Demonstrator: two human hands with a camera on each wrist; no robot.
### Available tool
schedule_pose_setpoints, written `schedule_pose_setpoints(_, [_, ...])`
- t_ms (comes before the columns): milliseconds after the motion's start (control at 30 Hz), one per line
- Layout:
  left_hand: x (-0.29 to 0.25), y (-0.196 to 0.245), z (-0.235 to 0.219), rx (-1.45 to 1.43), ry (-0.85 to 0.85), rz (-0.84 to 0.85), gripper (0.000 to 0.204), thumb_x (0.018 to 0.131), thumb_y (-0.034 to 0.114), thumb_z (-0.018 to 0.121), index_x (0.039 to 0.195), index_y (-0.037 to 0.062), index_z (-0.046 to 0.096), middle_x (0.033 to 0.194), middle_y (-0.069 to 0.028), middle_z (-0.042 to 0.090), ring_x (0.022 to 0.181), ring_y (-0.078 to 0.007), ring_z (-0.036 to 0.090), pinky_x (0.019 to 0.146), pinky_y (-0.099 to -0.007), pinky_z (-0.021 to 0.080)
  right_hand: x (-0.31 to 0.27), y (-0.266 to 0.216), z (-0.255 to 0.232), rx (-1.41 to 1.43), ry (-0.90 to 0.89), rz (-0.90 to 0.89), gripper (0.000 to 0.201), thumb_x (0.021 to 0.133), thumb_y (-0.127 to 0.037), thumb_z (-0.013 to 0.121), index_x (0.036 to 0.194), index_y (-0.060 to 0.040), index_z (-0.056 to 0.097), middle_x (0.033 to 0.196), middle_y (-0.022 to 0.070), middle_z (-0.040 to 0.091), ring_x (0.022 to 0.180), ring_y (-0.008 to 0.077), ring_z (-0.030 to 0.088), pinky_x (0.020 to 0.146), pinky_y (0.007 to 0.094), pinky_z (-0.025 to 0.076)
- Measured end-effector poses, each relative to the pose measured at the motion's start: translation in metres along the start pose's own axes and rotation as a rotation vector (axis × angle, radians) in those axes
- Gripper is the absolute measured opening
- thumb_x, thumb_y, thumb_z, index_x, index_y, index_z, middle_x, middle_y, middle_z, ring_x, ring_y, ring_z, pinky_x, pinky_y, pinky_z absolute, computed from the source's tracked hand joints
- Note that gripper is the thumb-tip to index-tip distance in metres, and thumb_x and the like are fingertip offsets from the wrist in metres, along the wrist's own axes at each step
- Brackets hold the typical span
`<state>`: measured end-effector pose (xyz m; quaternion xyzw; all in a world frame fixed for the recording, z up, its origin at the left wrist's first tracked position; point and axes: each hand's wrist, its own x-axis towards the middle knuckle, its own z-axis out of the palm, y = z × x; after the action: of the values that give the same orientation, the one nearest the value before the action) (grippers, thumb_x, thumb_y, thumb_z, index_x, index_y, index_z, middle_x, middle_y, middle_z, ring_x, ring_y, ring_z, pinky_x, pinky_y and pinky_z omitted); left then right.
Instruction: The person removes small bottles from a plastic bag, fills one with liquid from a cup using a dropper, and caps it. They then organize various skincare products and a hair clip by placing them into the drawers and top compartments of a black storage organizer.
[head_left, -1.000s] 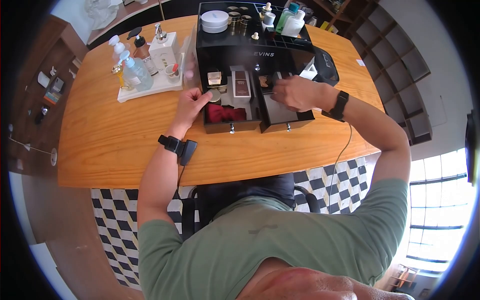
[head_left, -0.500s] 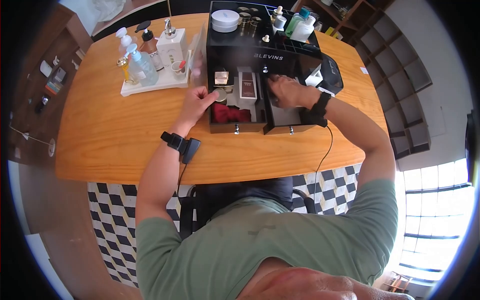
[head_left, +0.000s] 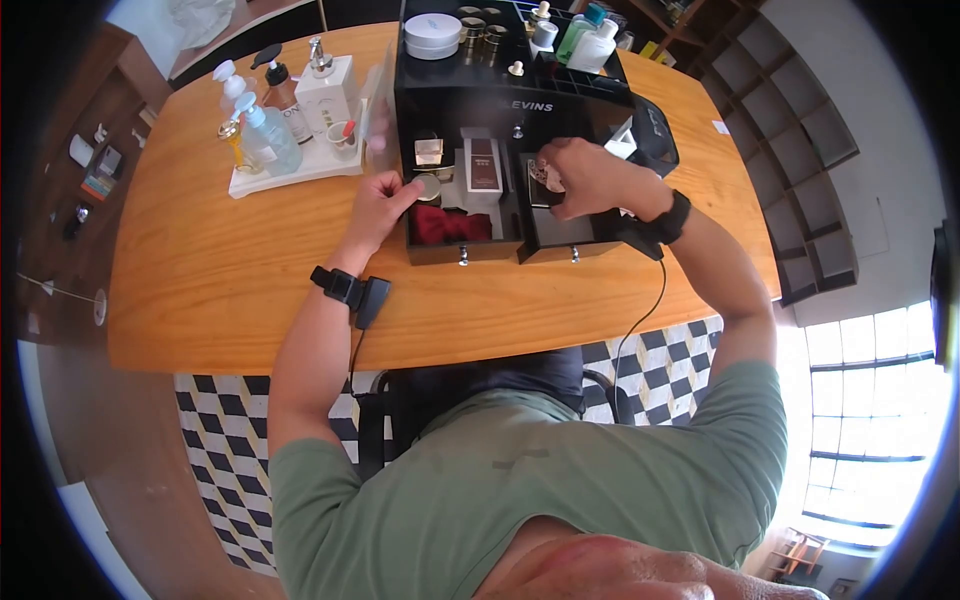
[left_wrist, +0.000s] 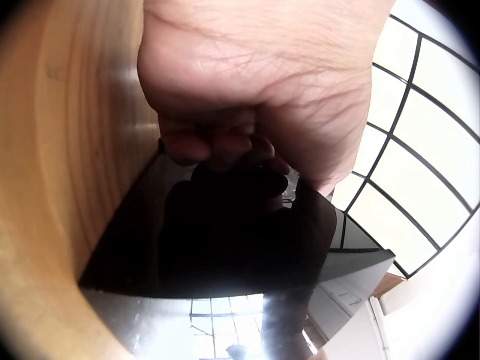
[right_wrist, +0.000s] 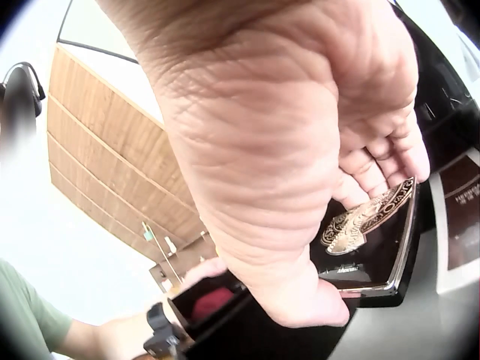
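At twelve o'clock the head view's edge crops the organizer (head_left: 450, 100) for me, and its lettering starts blurred. The right hand (head_left: 600, 182) partly hides the case (right_wrist: 382, 262). At three o'clock, the right wrist view cuts off the box (right_wrist: 463, 217).

Case (right_wrist: 380, 261): dark, glossy, flat, with straight edges and a bright metallic rim. An ornate gold-toned motif (right_wrist: 351, 232) covers part of its face. Location: far portion of the right drawer (head_left: 548, 253); contact with the drawer floor cannot be determined. Right drawer and left drawer (head_left: 436, 255): black, glossy, pulled out toward the near side, side by side.
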<state>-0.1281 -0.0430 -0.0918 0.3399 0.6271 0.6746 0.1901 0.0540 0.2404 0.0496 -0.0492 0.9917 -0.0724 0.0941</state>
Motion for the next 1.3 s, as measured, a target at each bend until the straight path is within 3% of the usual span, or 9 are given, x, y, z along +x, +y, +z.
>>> schedule_pose_setpoints(167, [0.001, -0.005, -0.001, -0.016, -0.002, -0.027, 0.046, 0.094, 0.021, 0.077, 0.063, 0.0114, 0.045, 0.062, 0.0095, 0.042, 0.06, -0.0027, 0.033, 0.053, -0.0259, 0.027, -0.073, -0.005, -0.066, 0.29, 0.512, -0.047, 0.063, 0.062, -0.012, 0.087, 0.12, -0.0014, 0.066, 0.095, 0.0124, 0.069, 0.087, 0.0273, 0.069, 0.086, 0.0366, 0.055])
schedule_pose_setpoints(300, [0.001, -0.007, -0.002, 0.011, 0.012, 0.0, 0.046, 0.093, 0.021, 0.078, 0.063, 0.012, 0.045, 0.062, 0.0097, 0.041, 0.06, -0.0024, 0.034, 0.053, -0.026, 0.026, -0.142, 0.051, -0.064, 0.011, 0.744, 0.341, 0.058, 0.062, -0.016, 0.09, 0.115, -0.003, 0.069, 0.094, 0.0109, 0.071, 0.089, 0.0237, 0.069, 0.081, 0.0353, 0.054])
schedule_pose_setpoints(367, [0.003, -0.012, -0.004, 0.012, 0.01, 0.018, 0.046, 0.093, 0.022, 0.078, 0.063, 0.0122, 0.044, 0.062, 0.0097, 0.041, 0.059, -0.0023, 0.033, 0.052, -0.0262, 0.025, -0.171, 0.095, -0.034, 0.002, 0.759, 0.431, 0.058, 0.061, -0.017, 0.089, 0.114, -0.0017, 0.069, 0.092, 0.0124, 0.071, 0.089, 0.0257, 0.069, 0.08, 0.0369, 0.054])
schedule_pose_setpoints(433, [0.004, -0.018, -0.007, 0.083, 0.028, 0.041, 0.047, 0.093, 0.023, 0.078, 0.062, 0.0123, 0.044, 0.061, 0.0099, 0.041, 0.058, -0.0024, 0.033, 0.052, -0.0266, 0.024, -0.192, 0.127, -0.005, 0.195, 0.539, 0.748, 0.06, 0.059, -0.019, 0.088, 0.113, -0.0003, 0.07, 0.093, 0.0146, 0.072, 0.091, 0.0283, 0.07, 0.08, 0.0372, 0.054])
schedule_pose_setpoints(500, [0.003, -0.016, -0.006, 0.085, 0.02, 0.06, 0.048, 0.093, 0.023, 0.079, 0.062, 0.0124, 0.044, 0.061, 0.0101, 0.04, 0.058, -0.0023, 0.032, 0.051, -0.0269, 0.023, -0.197, 0.132, 0.019, 0.244, 0.449, 0.828, 0.061, 0.058, -0.018, 0.086, 0.114, 0.0003, 0.071, 0.096, 0.0166, 0.073, 0.091, 0.0304, 0.07, 0.08, 0.0374, 0.055])
schedule_pose_setpoints(733, [0.003, -0.013, -0.005, 0.006, 0.053, -0.003, 0.045, 0.094, 0.017, 0.077, 0.062, 0.0123, 0.045, 0.064, 0.0111, 0.044, 0.061, -0.0008, 0.034, 0.053, -0.025, 0.025, -0.191, 0.13, 0.054, 0.255, 0.259, 0.779, 0.07, 0.06, -0.01, 0.086, 0.128, -0.0052, 0.069, 0.119, 0.0198, 0.07, 0.112, 0.0368, 0.066, 0.095, 0.0402, 0.055])
schedule_pose_setpoints(1067, [0.001, -0.009, -0.005, -0.039, 0.023, 0.008, 0.043, 0.095, 0.016, 0.076, 0.064, 0.0121, 0.046, 0.065, 0.0108, 0.045, 0.062, -0.0005, 0.035, 0.055, -0.0241, 0.026, -0.184, 0.139, 0.075, 0.252, 0.194, 0.663, 0.078, 0.06, -0.001, 0.087, 0.134, -0.0127, 0.066, 0.123, 0.015, 0.067, 0.12, 0.0367, 0.061, 0.102, 0.0413, 0.051])
schedule_pose_setpoints(1133, [0.0, -0.008, -0.004, -0.029, 0.02, 0.007, 0.043, 0.095, 0.016, 0.076, 0.064, 0.0121, 0.046, 0.065, 0.0108, 0.045, 0.062, -0.0006, 0.035, 0.055, -0.0242, 0.026, -0.18, 0.137, 0.07, 0.229, 0.06, 0.719, 0.079, 0.063, -0.003, 0.086, 0.138, -0.0087, 0.062, 0.129, 0.0169, 0.066, 0.123, 0.0377, 0.059, 0.105, 0.0418, 0.049])
schedule_pose_setpoints(1300, [0.002, -0.017, -0.007, -0.035, 0.027, 0.027, 0.044, 0.095, 0.017, 0.076, 0.064, 0.0123, 0.046, 0.065, 0.011, 0.043, 0.061, -0.001, 0.033, 0.054, -0.0247, 0.025, -0.178, 0.114, 0.076, 0.021, 0.538, 0.704, 0.072, 0.077, -0.026, 0.08, 0.138, 0.003, 0.057, 0.135, 0.0241, 0.064, 0.13, 0.0384, 0.057, 0.109, 0.0432, 0.047])
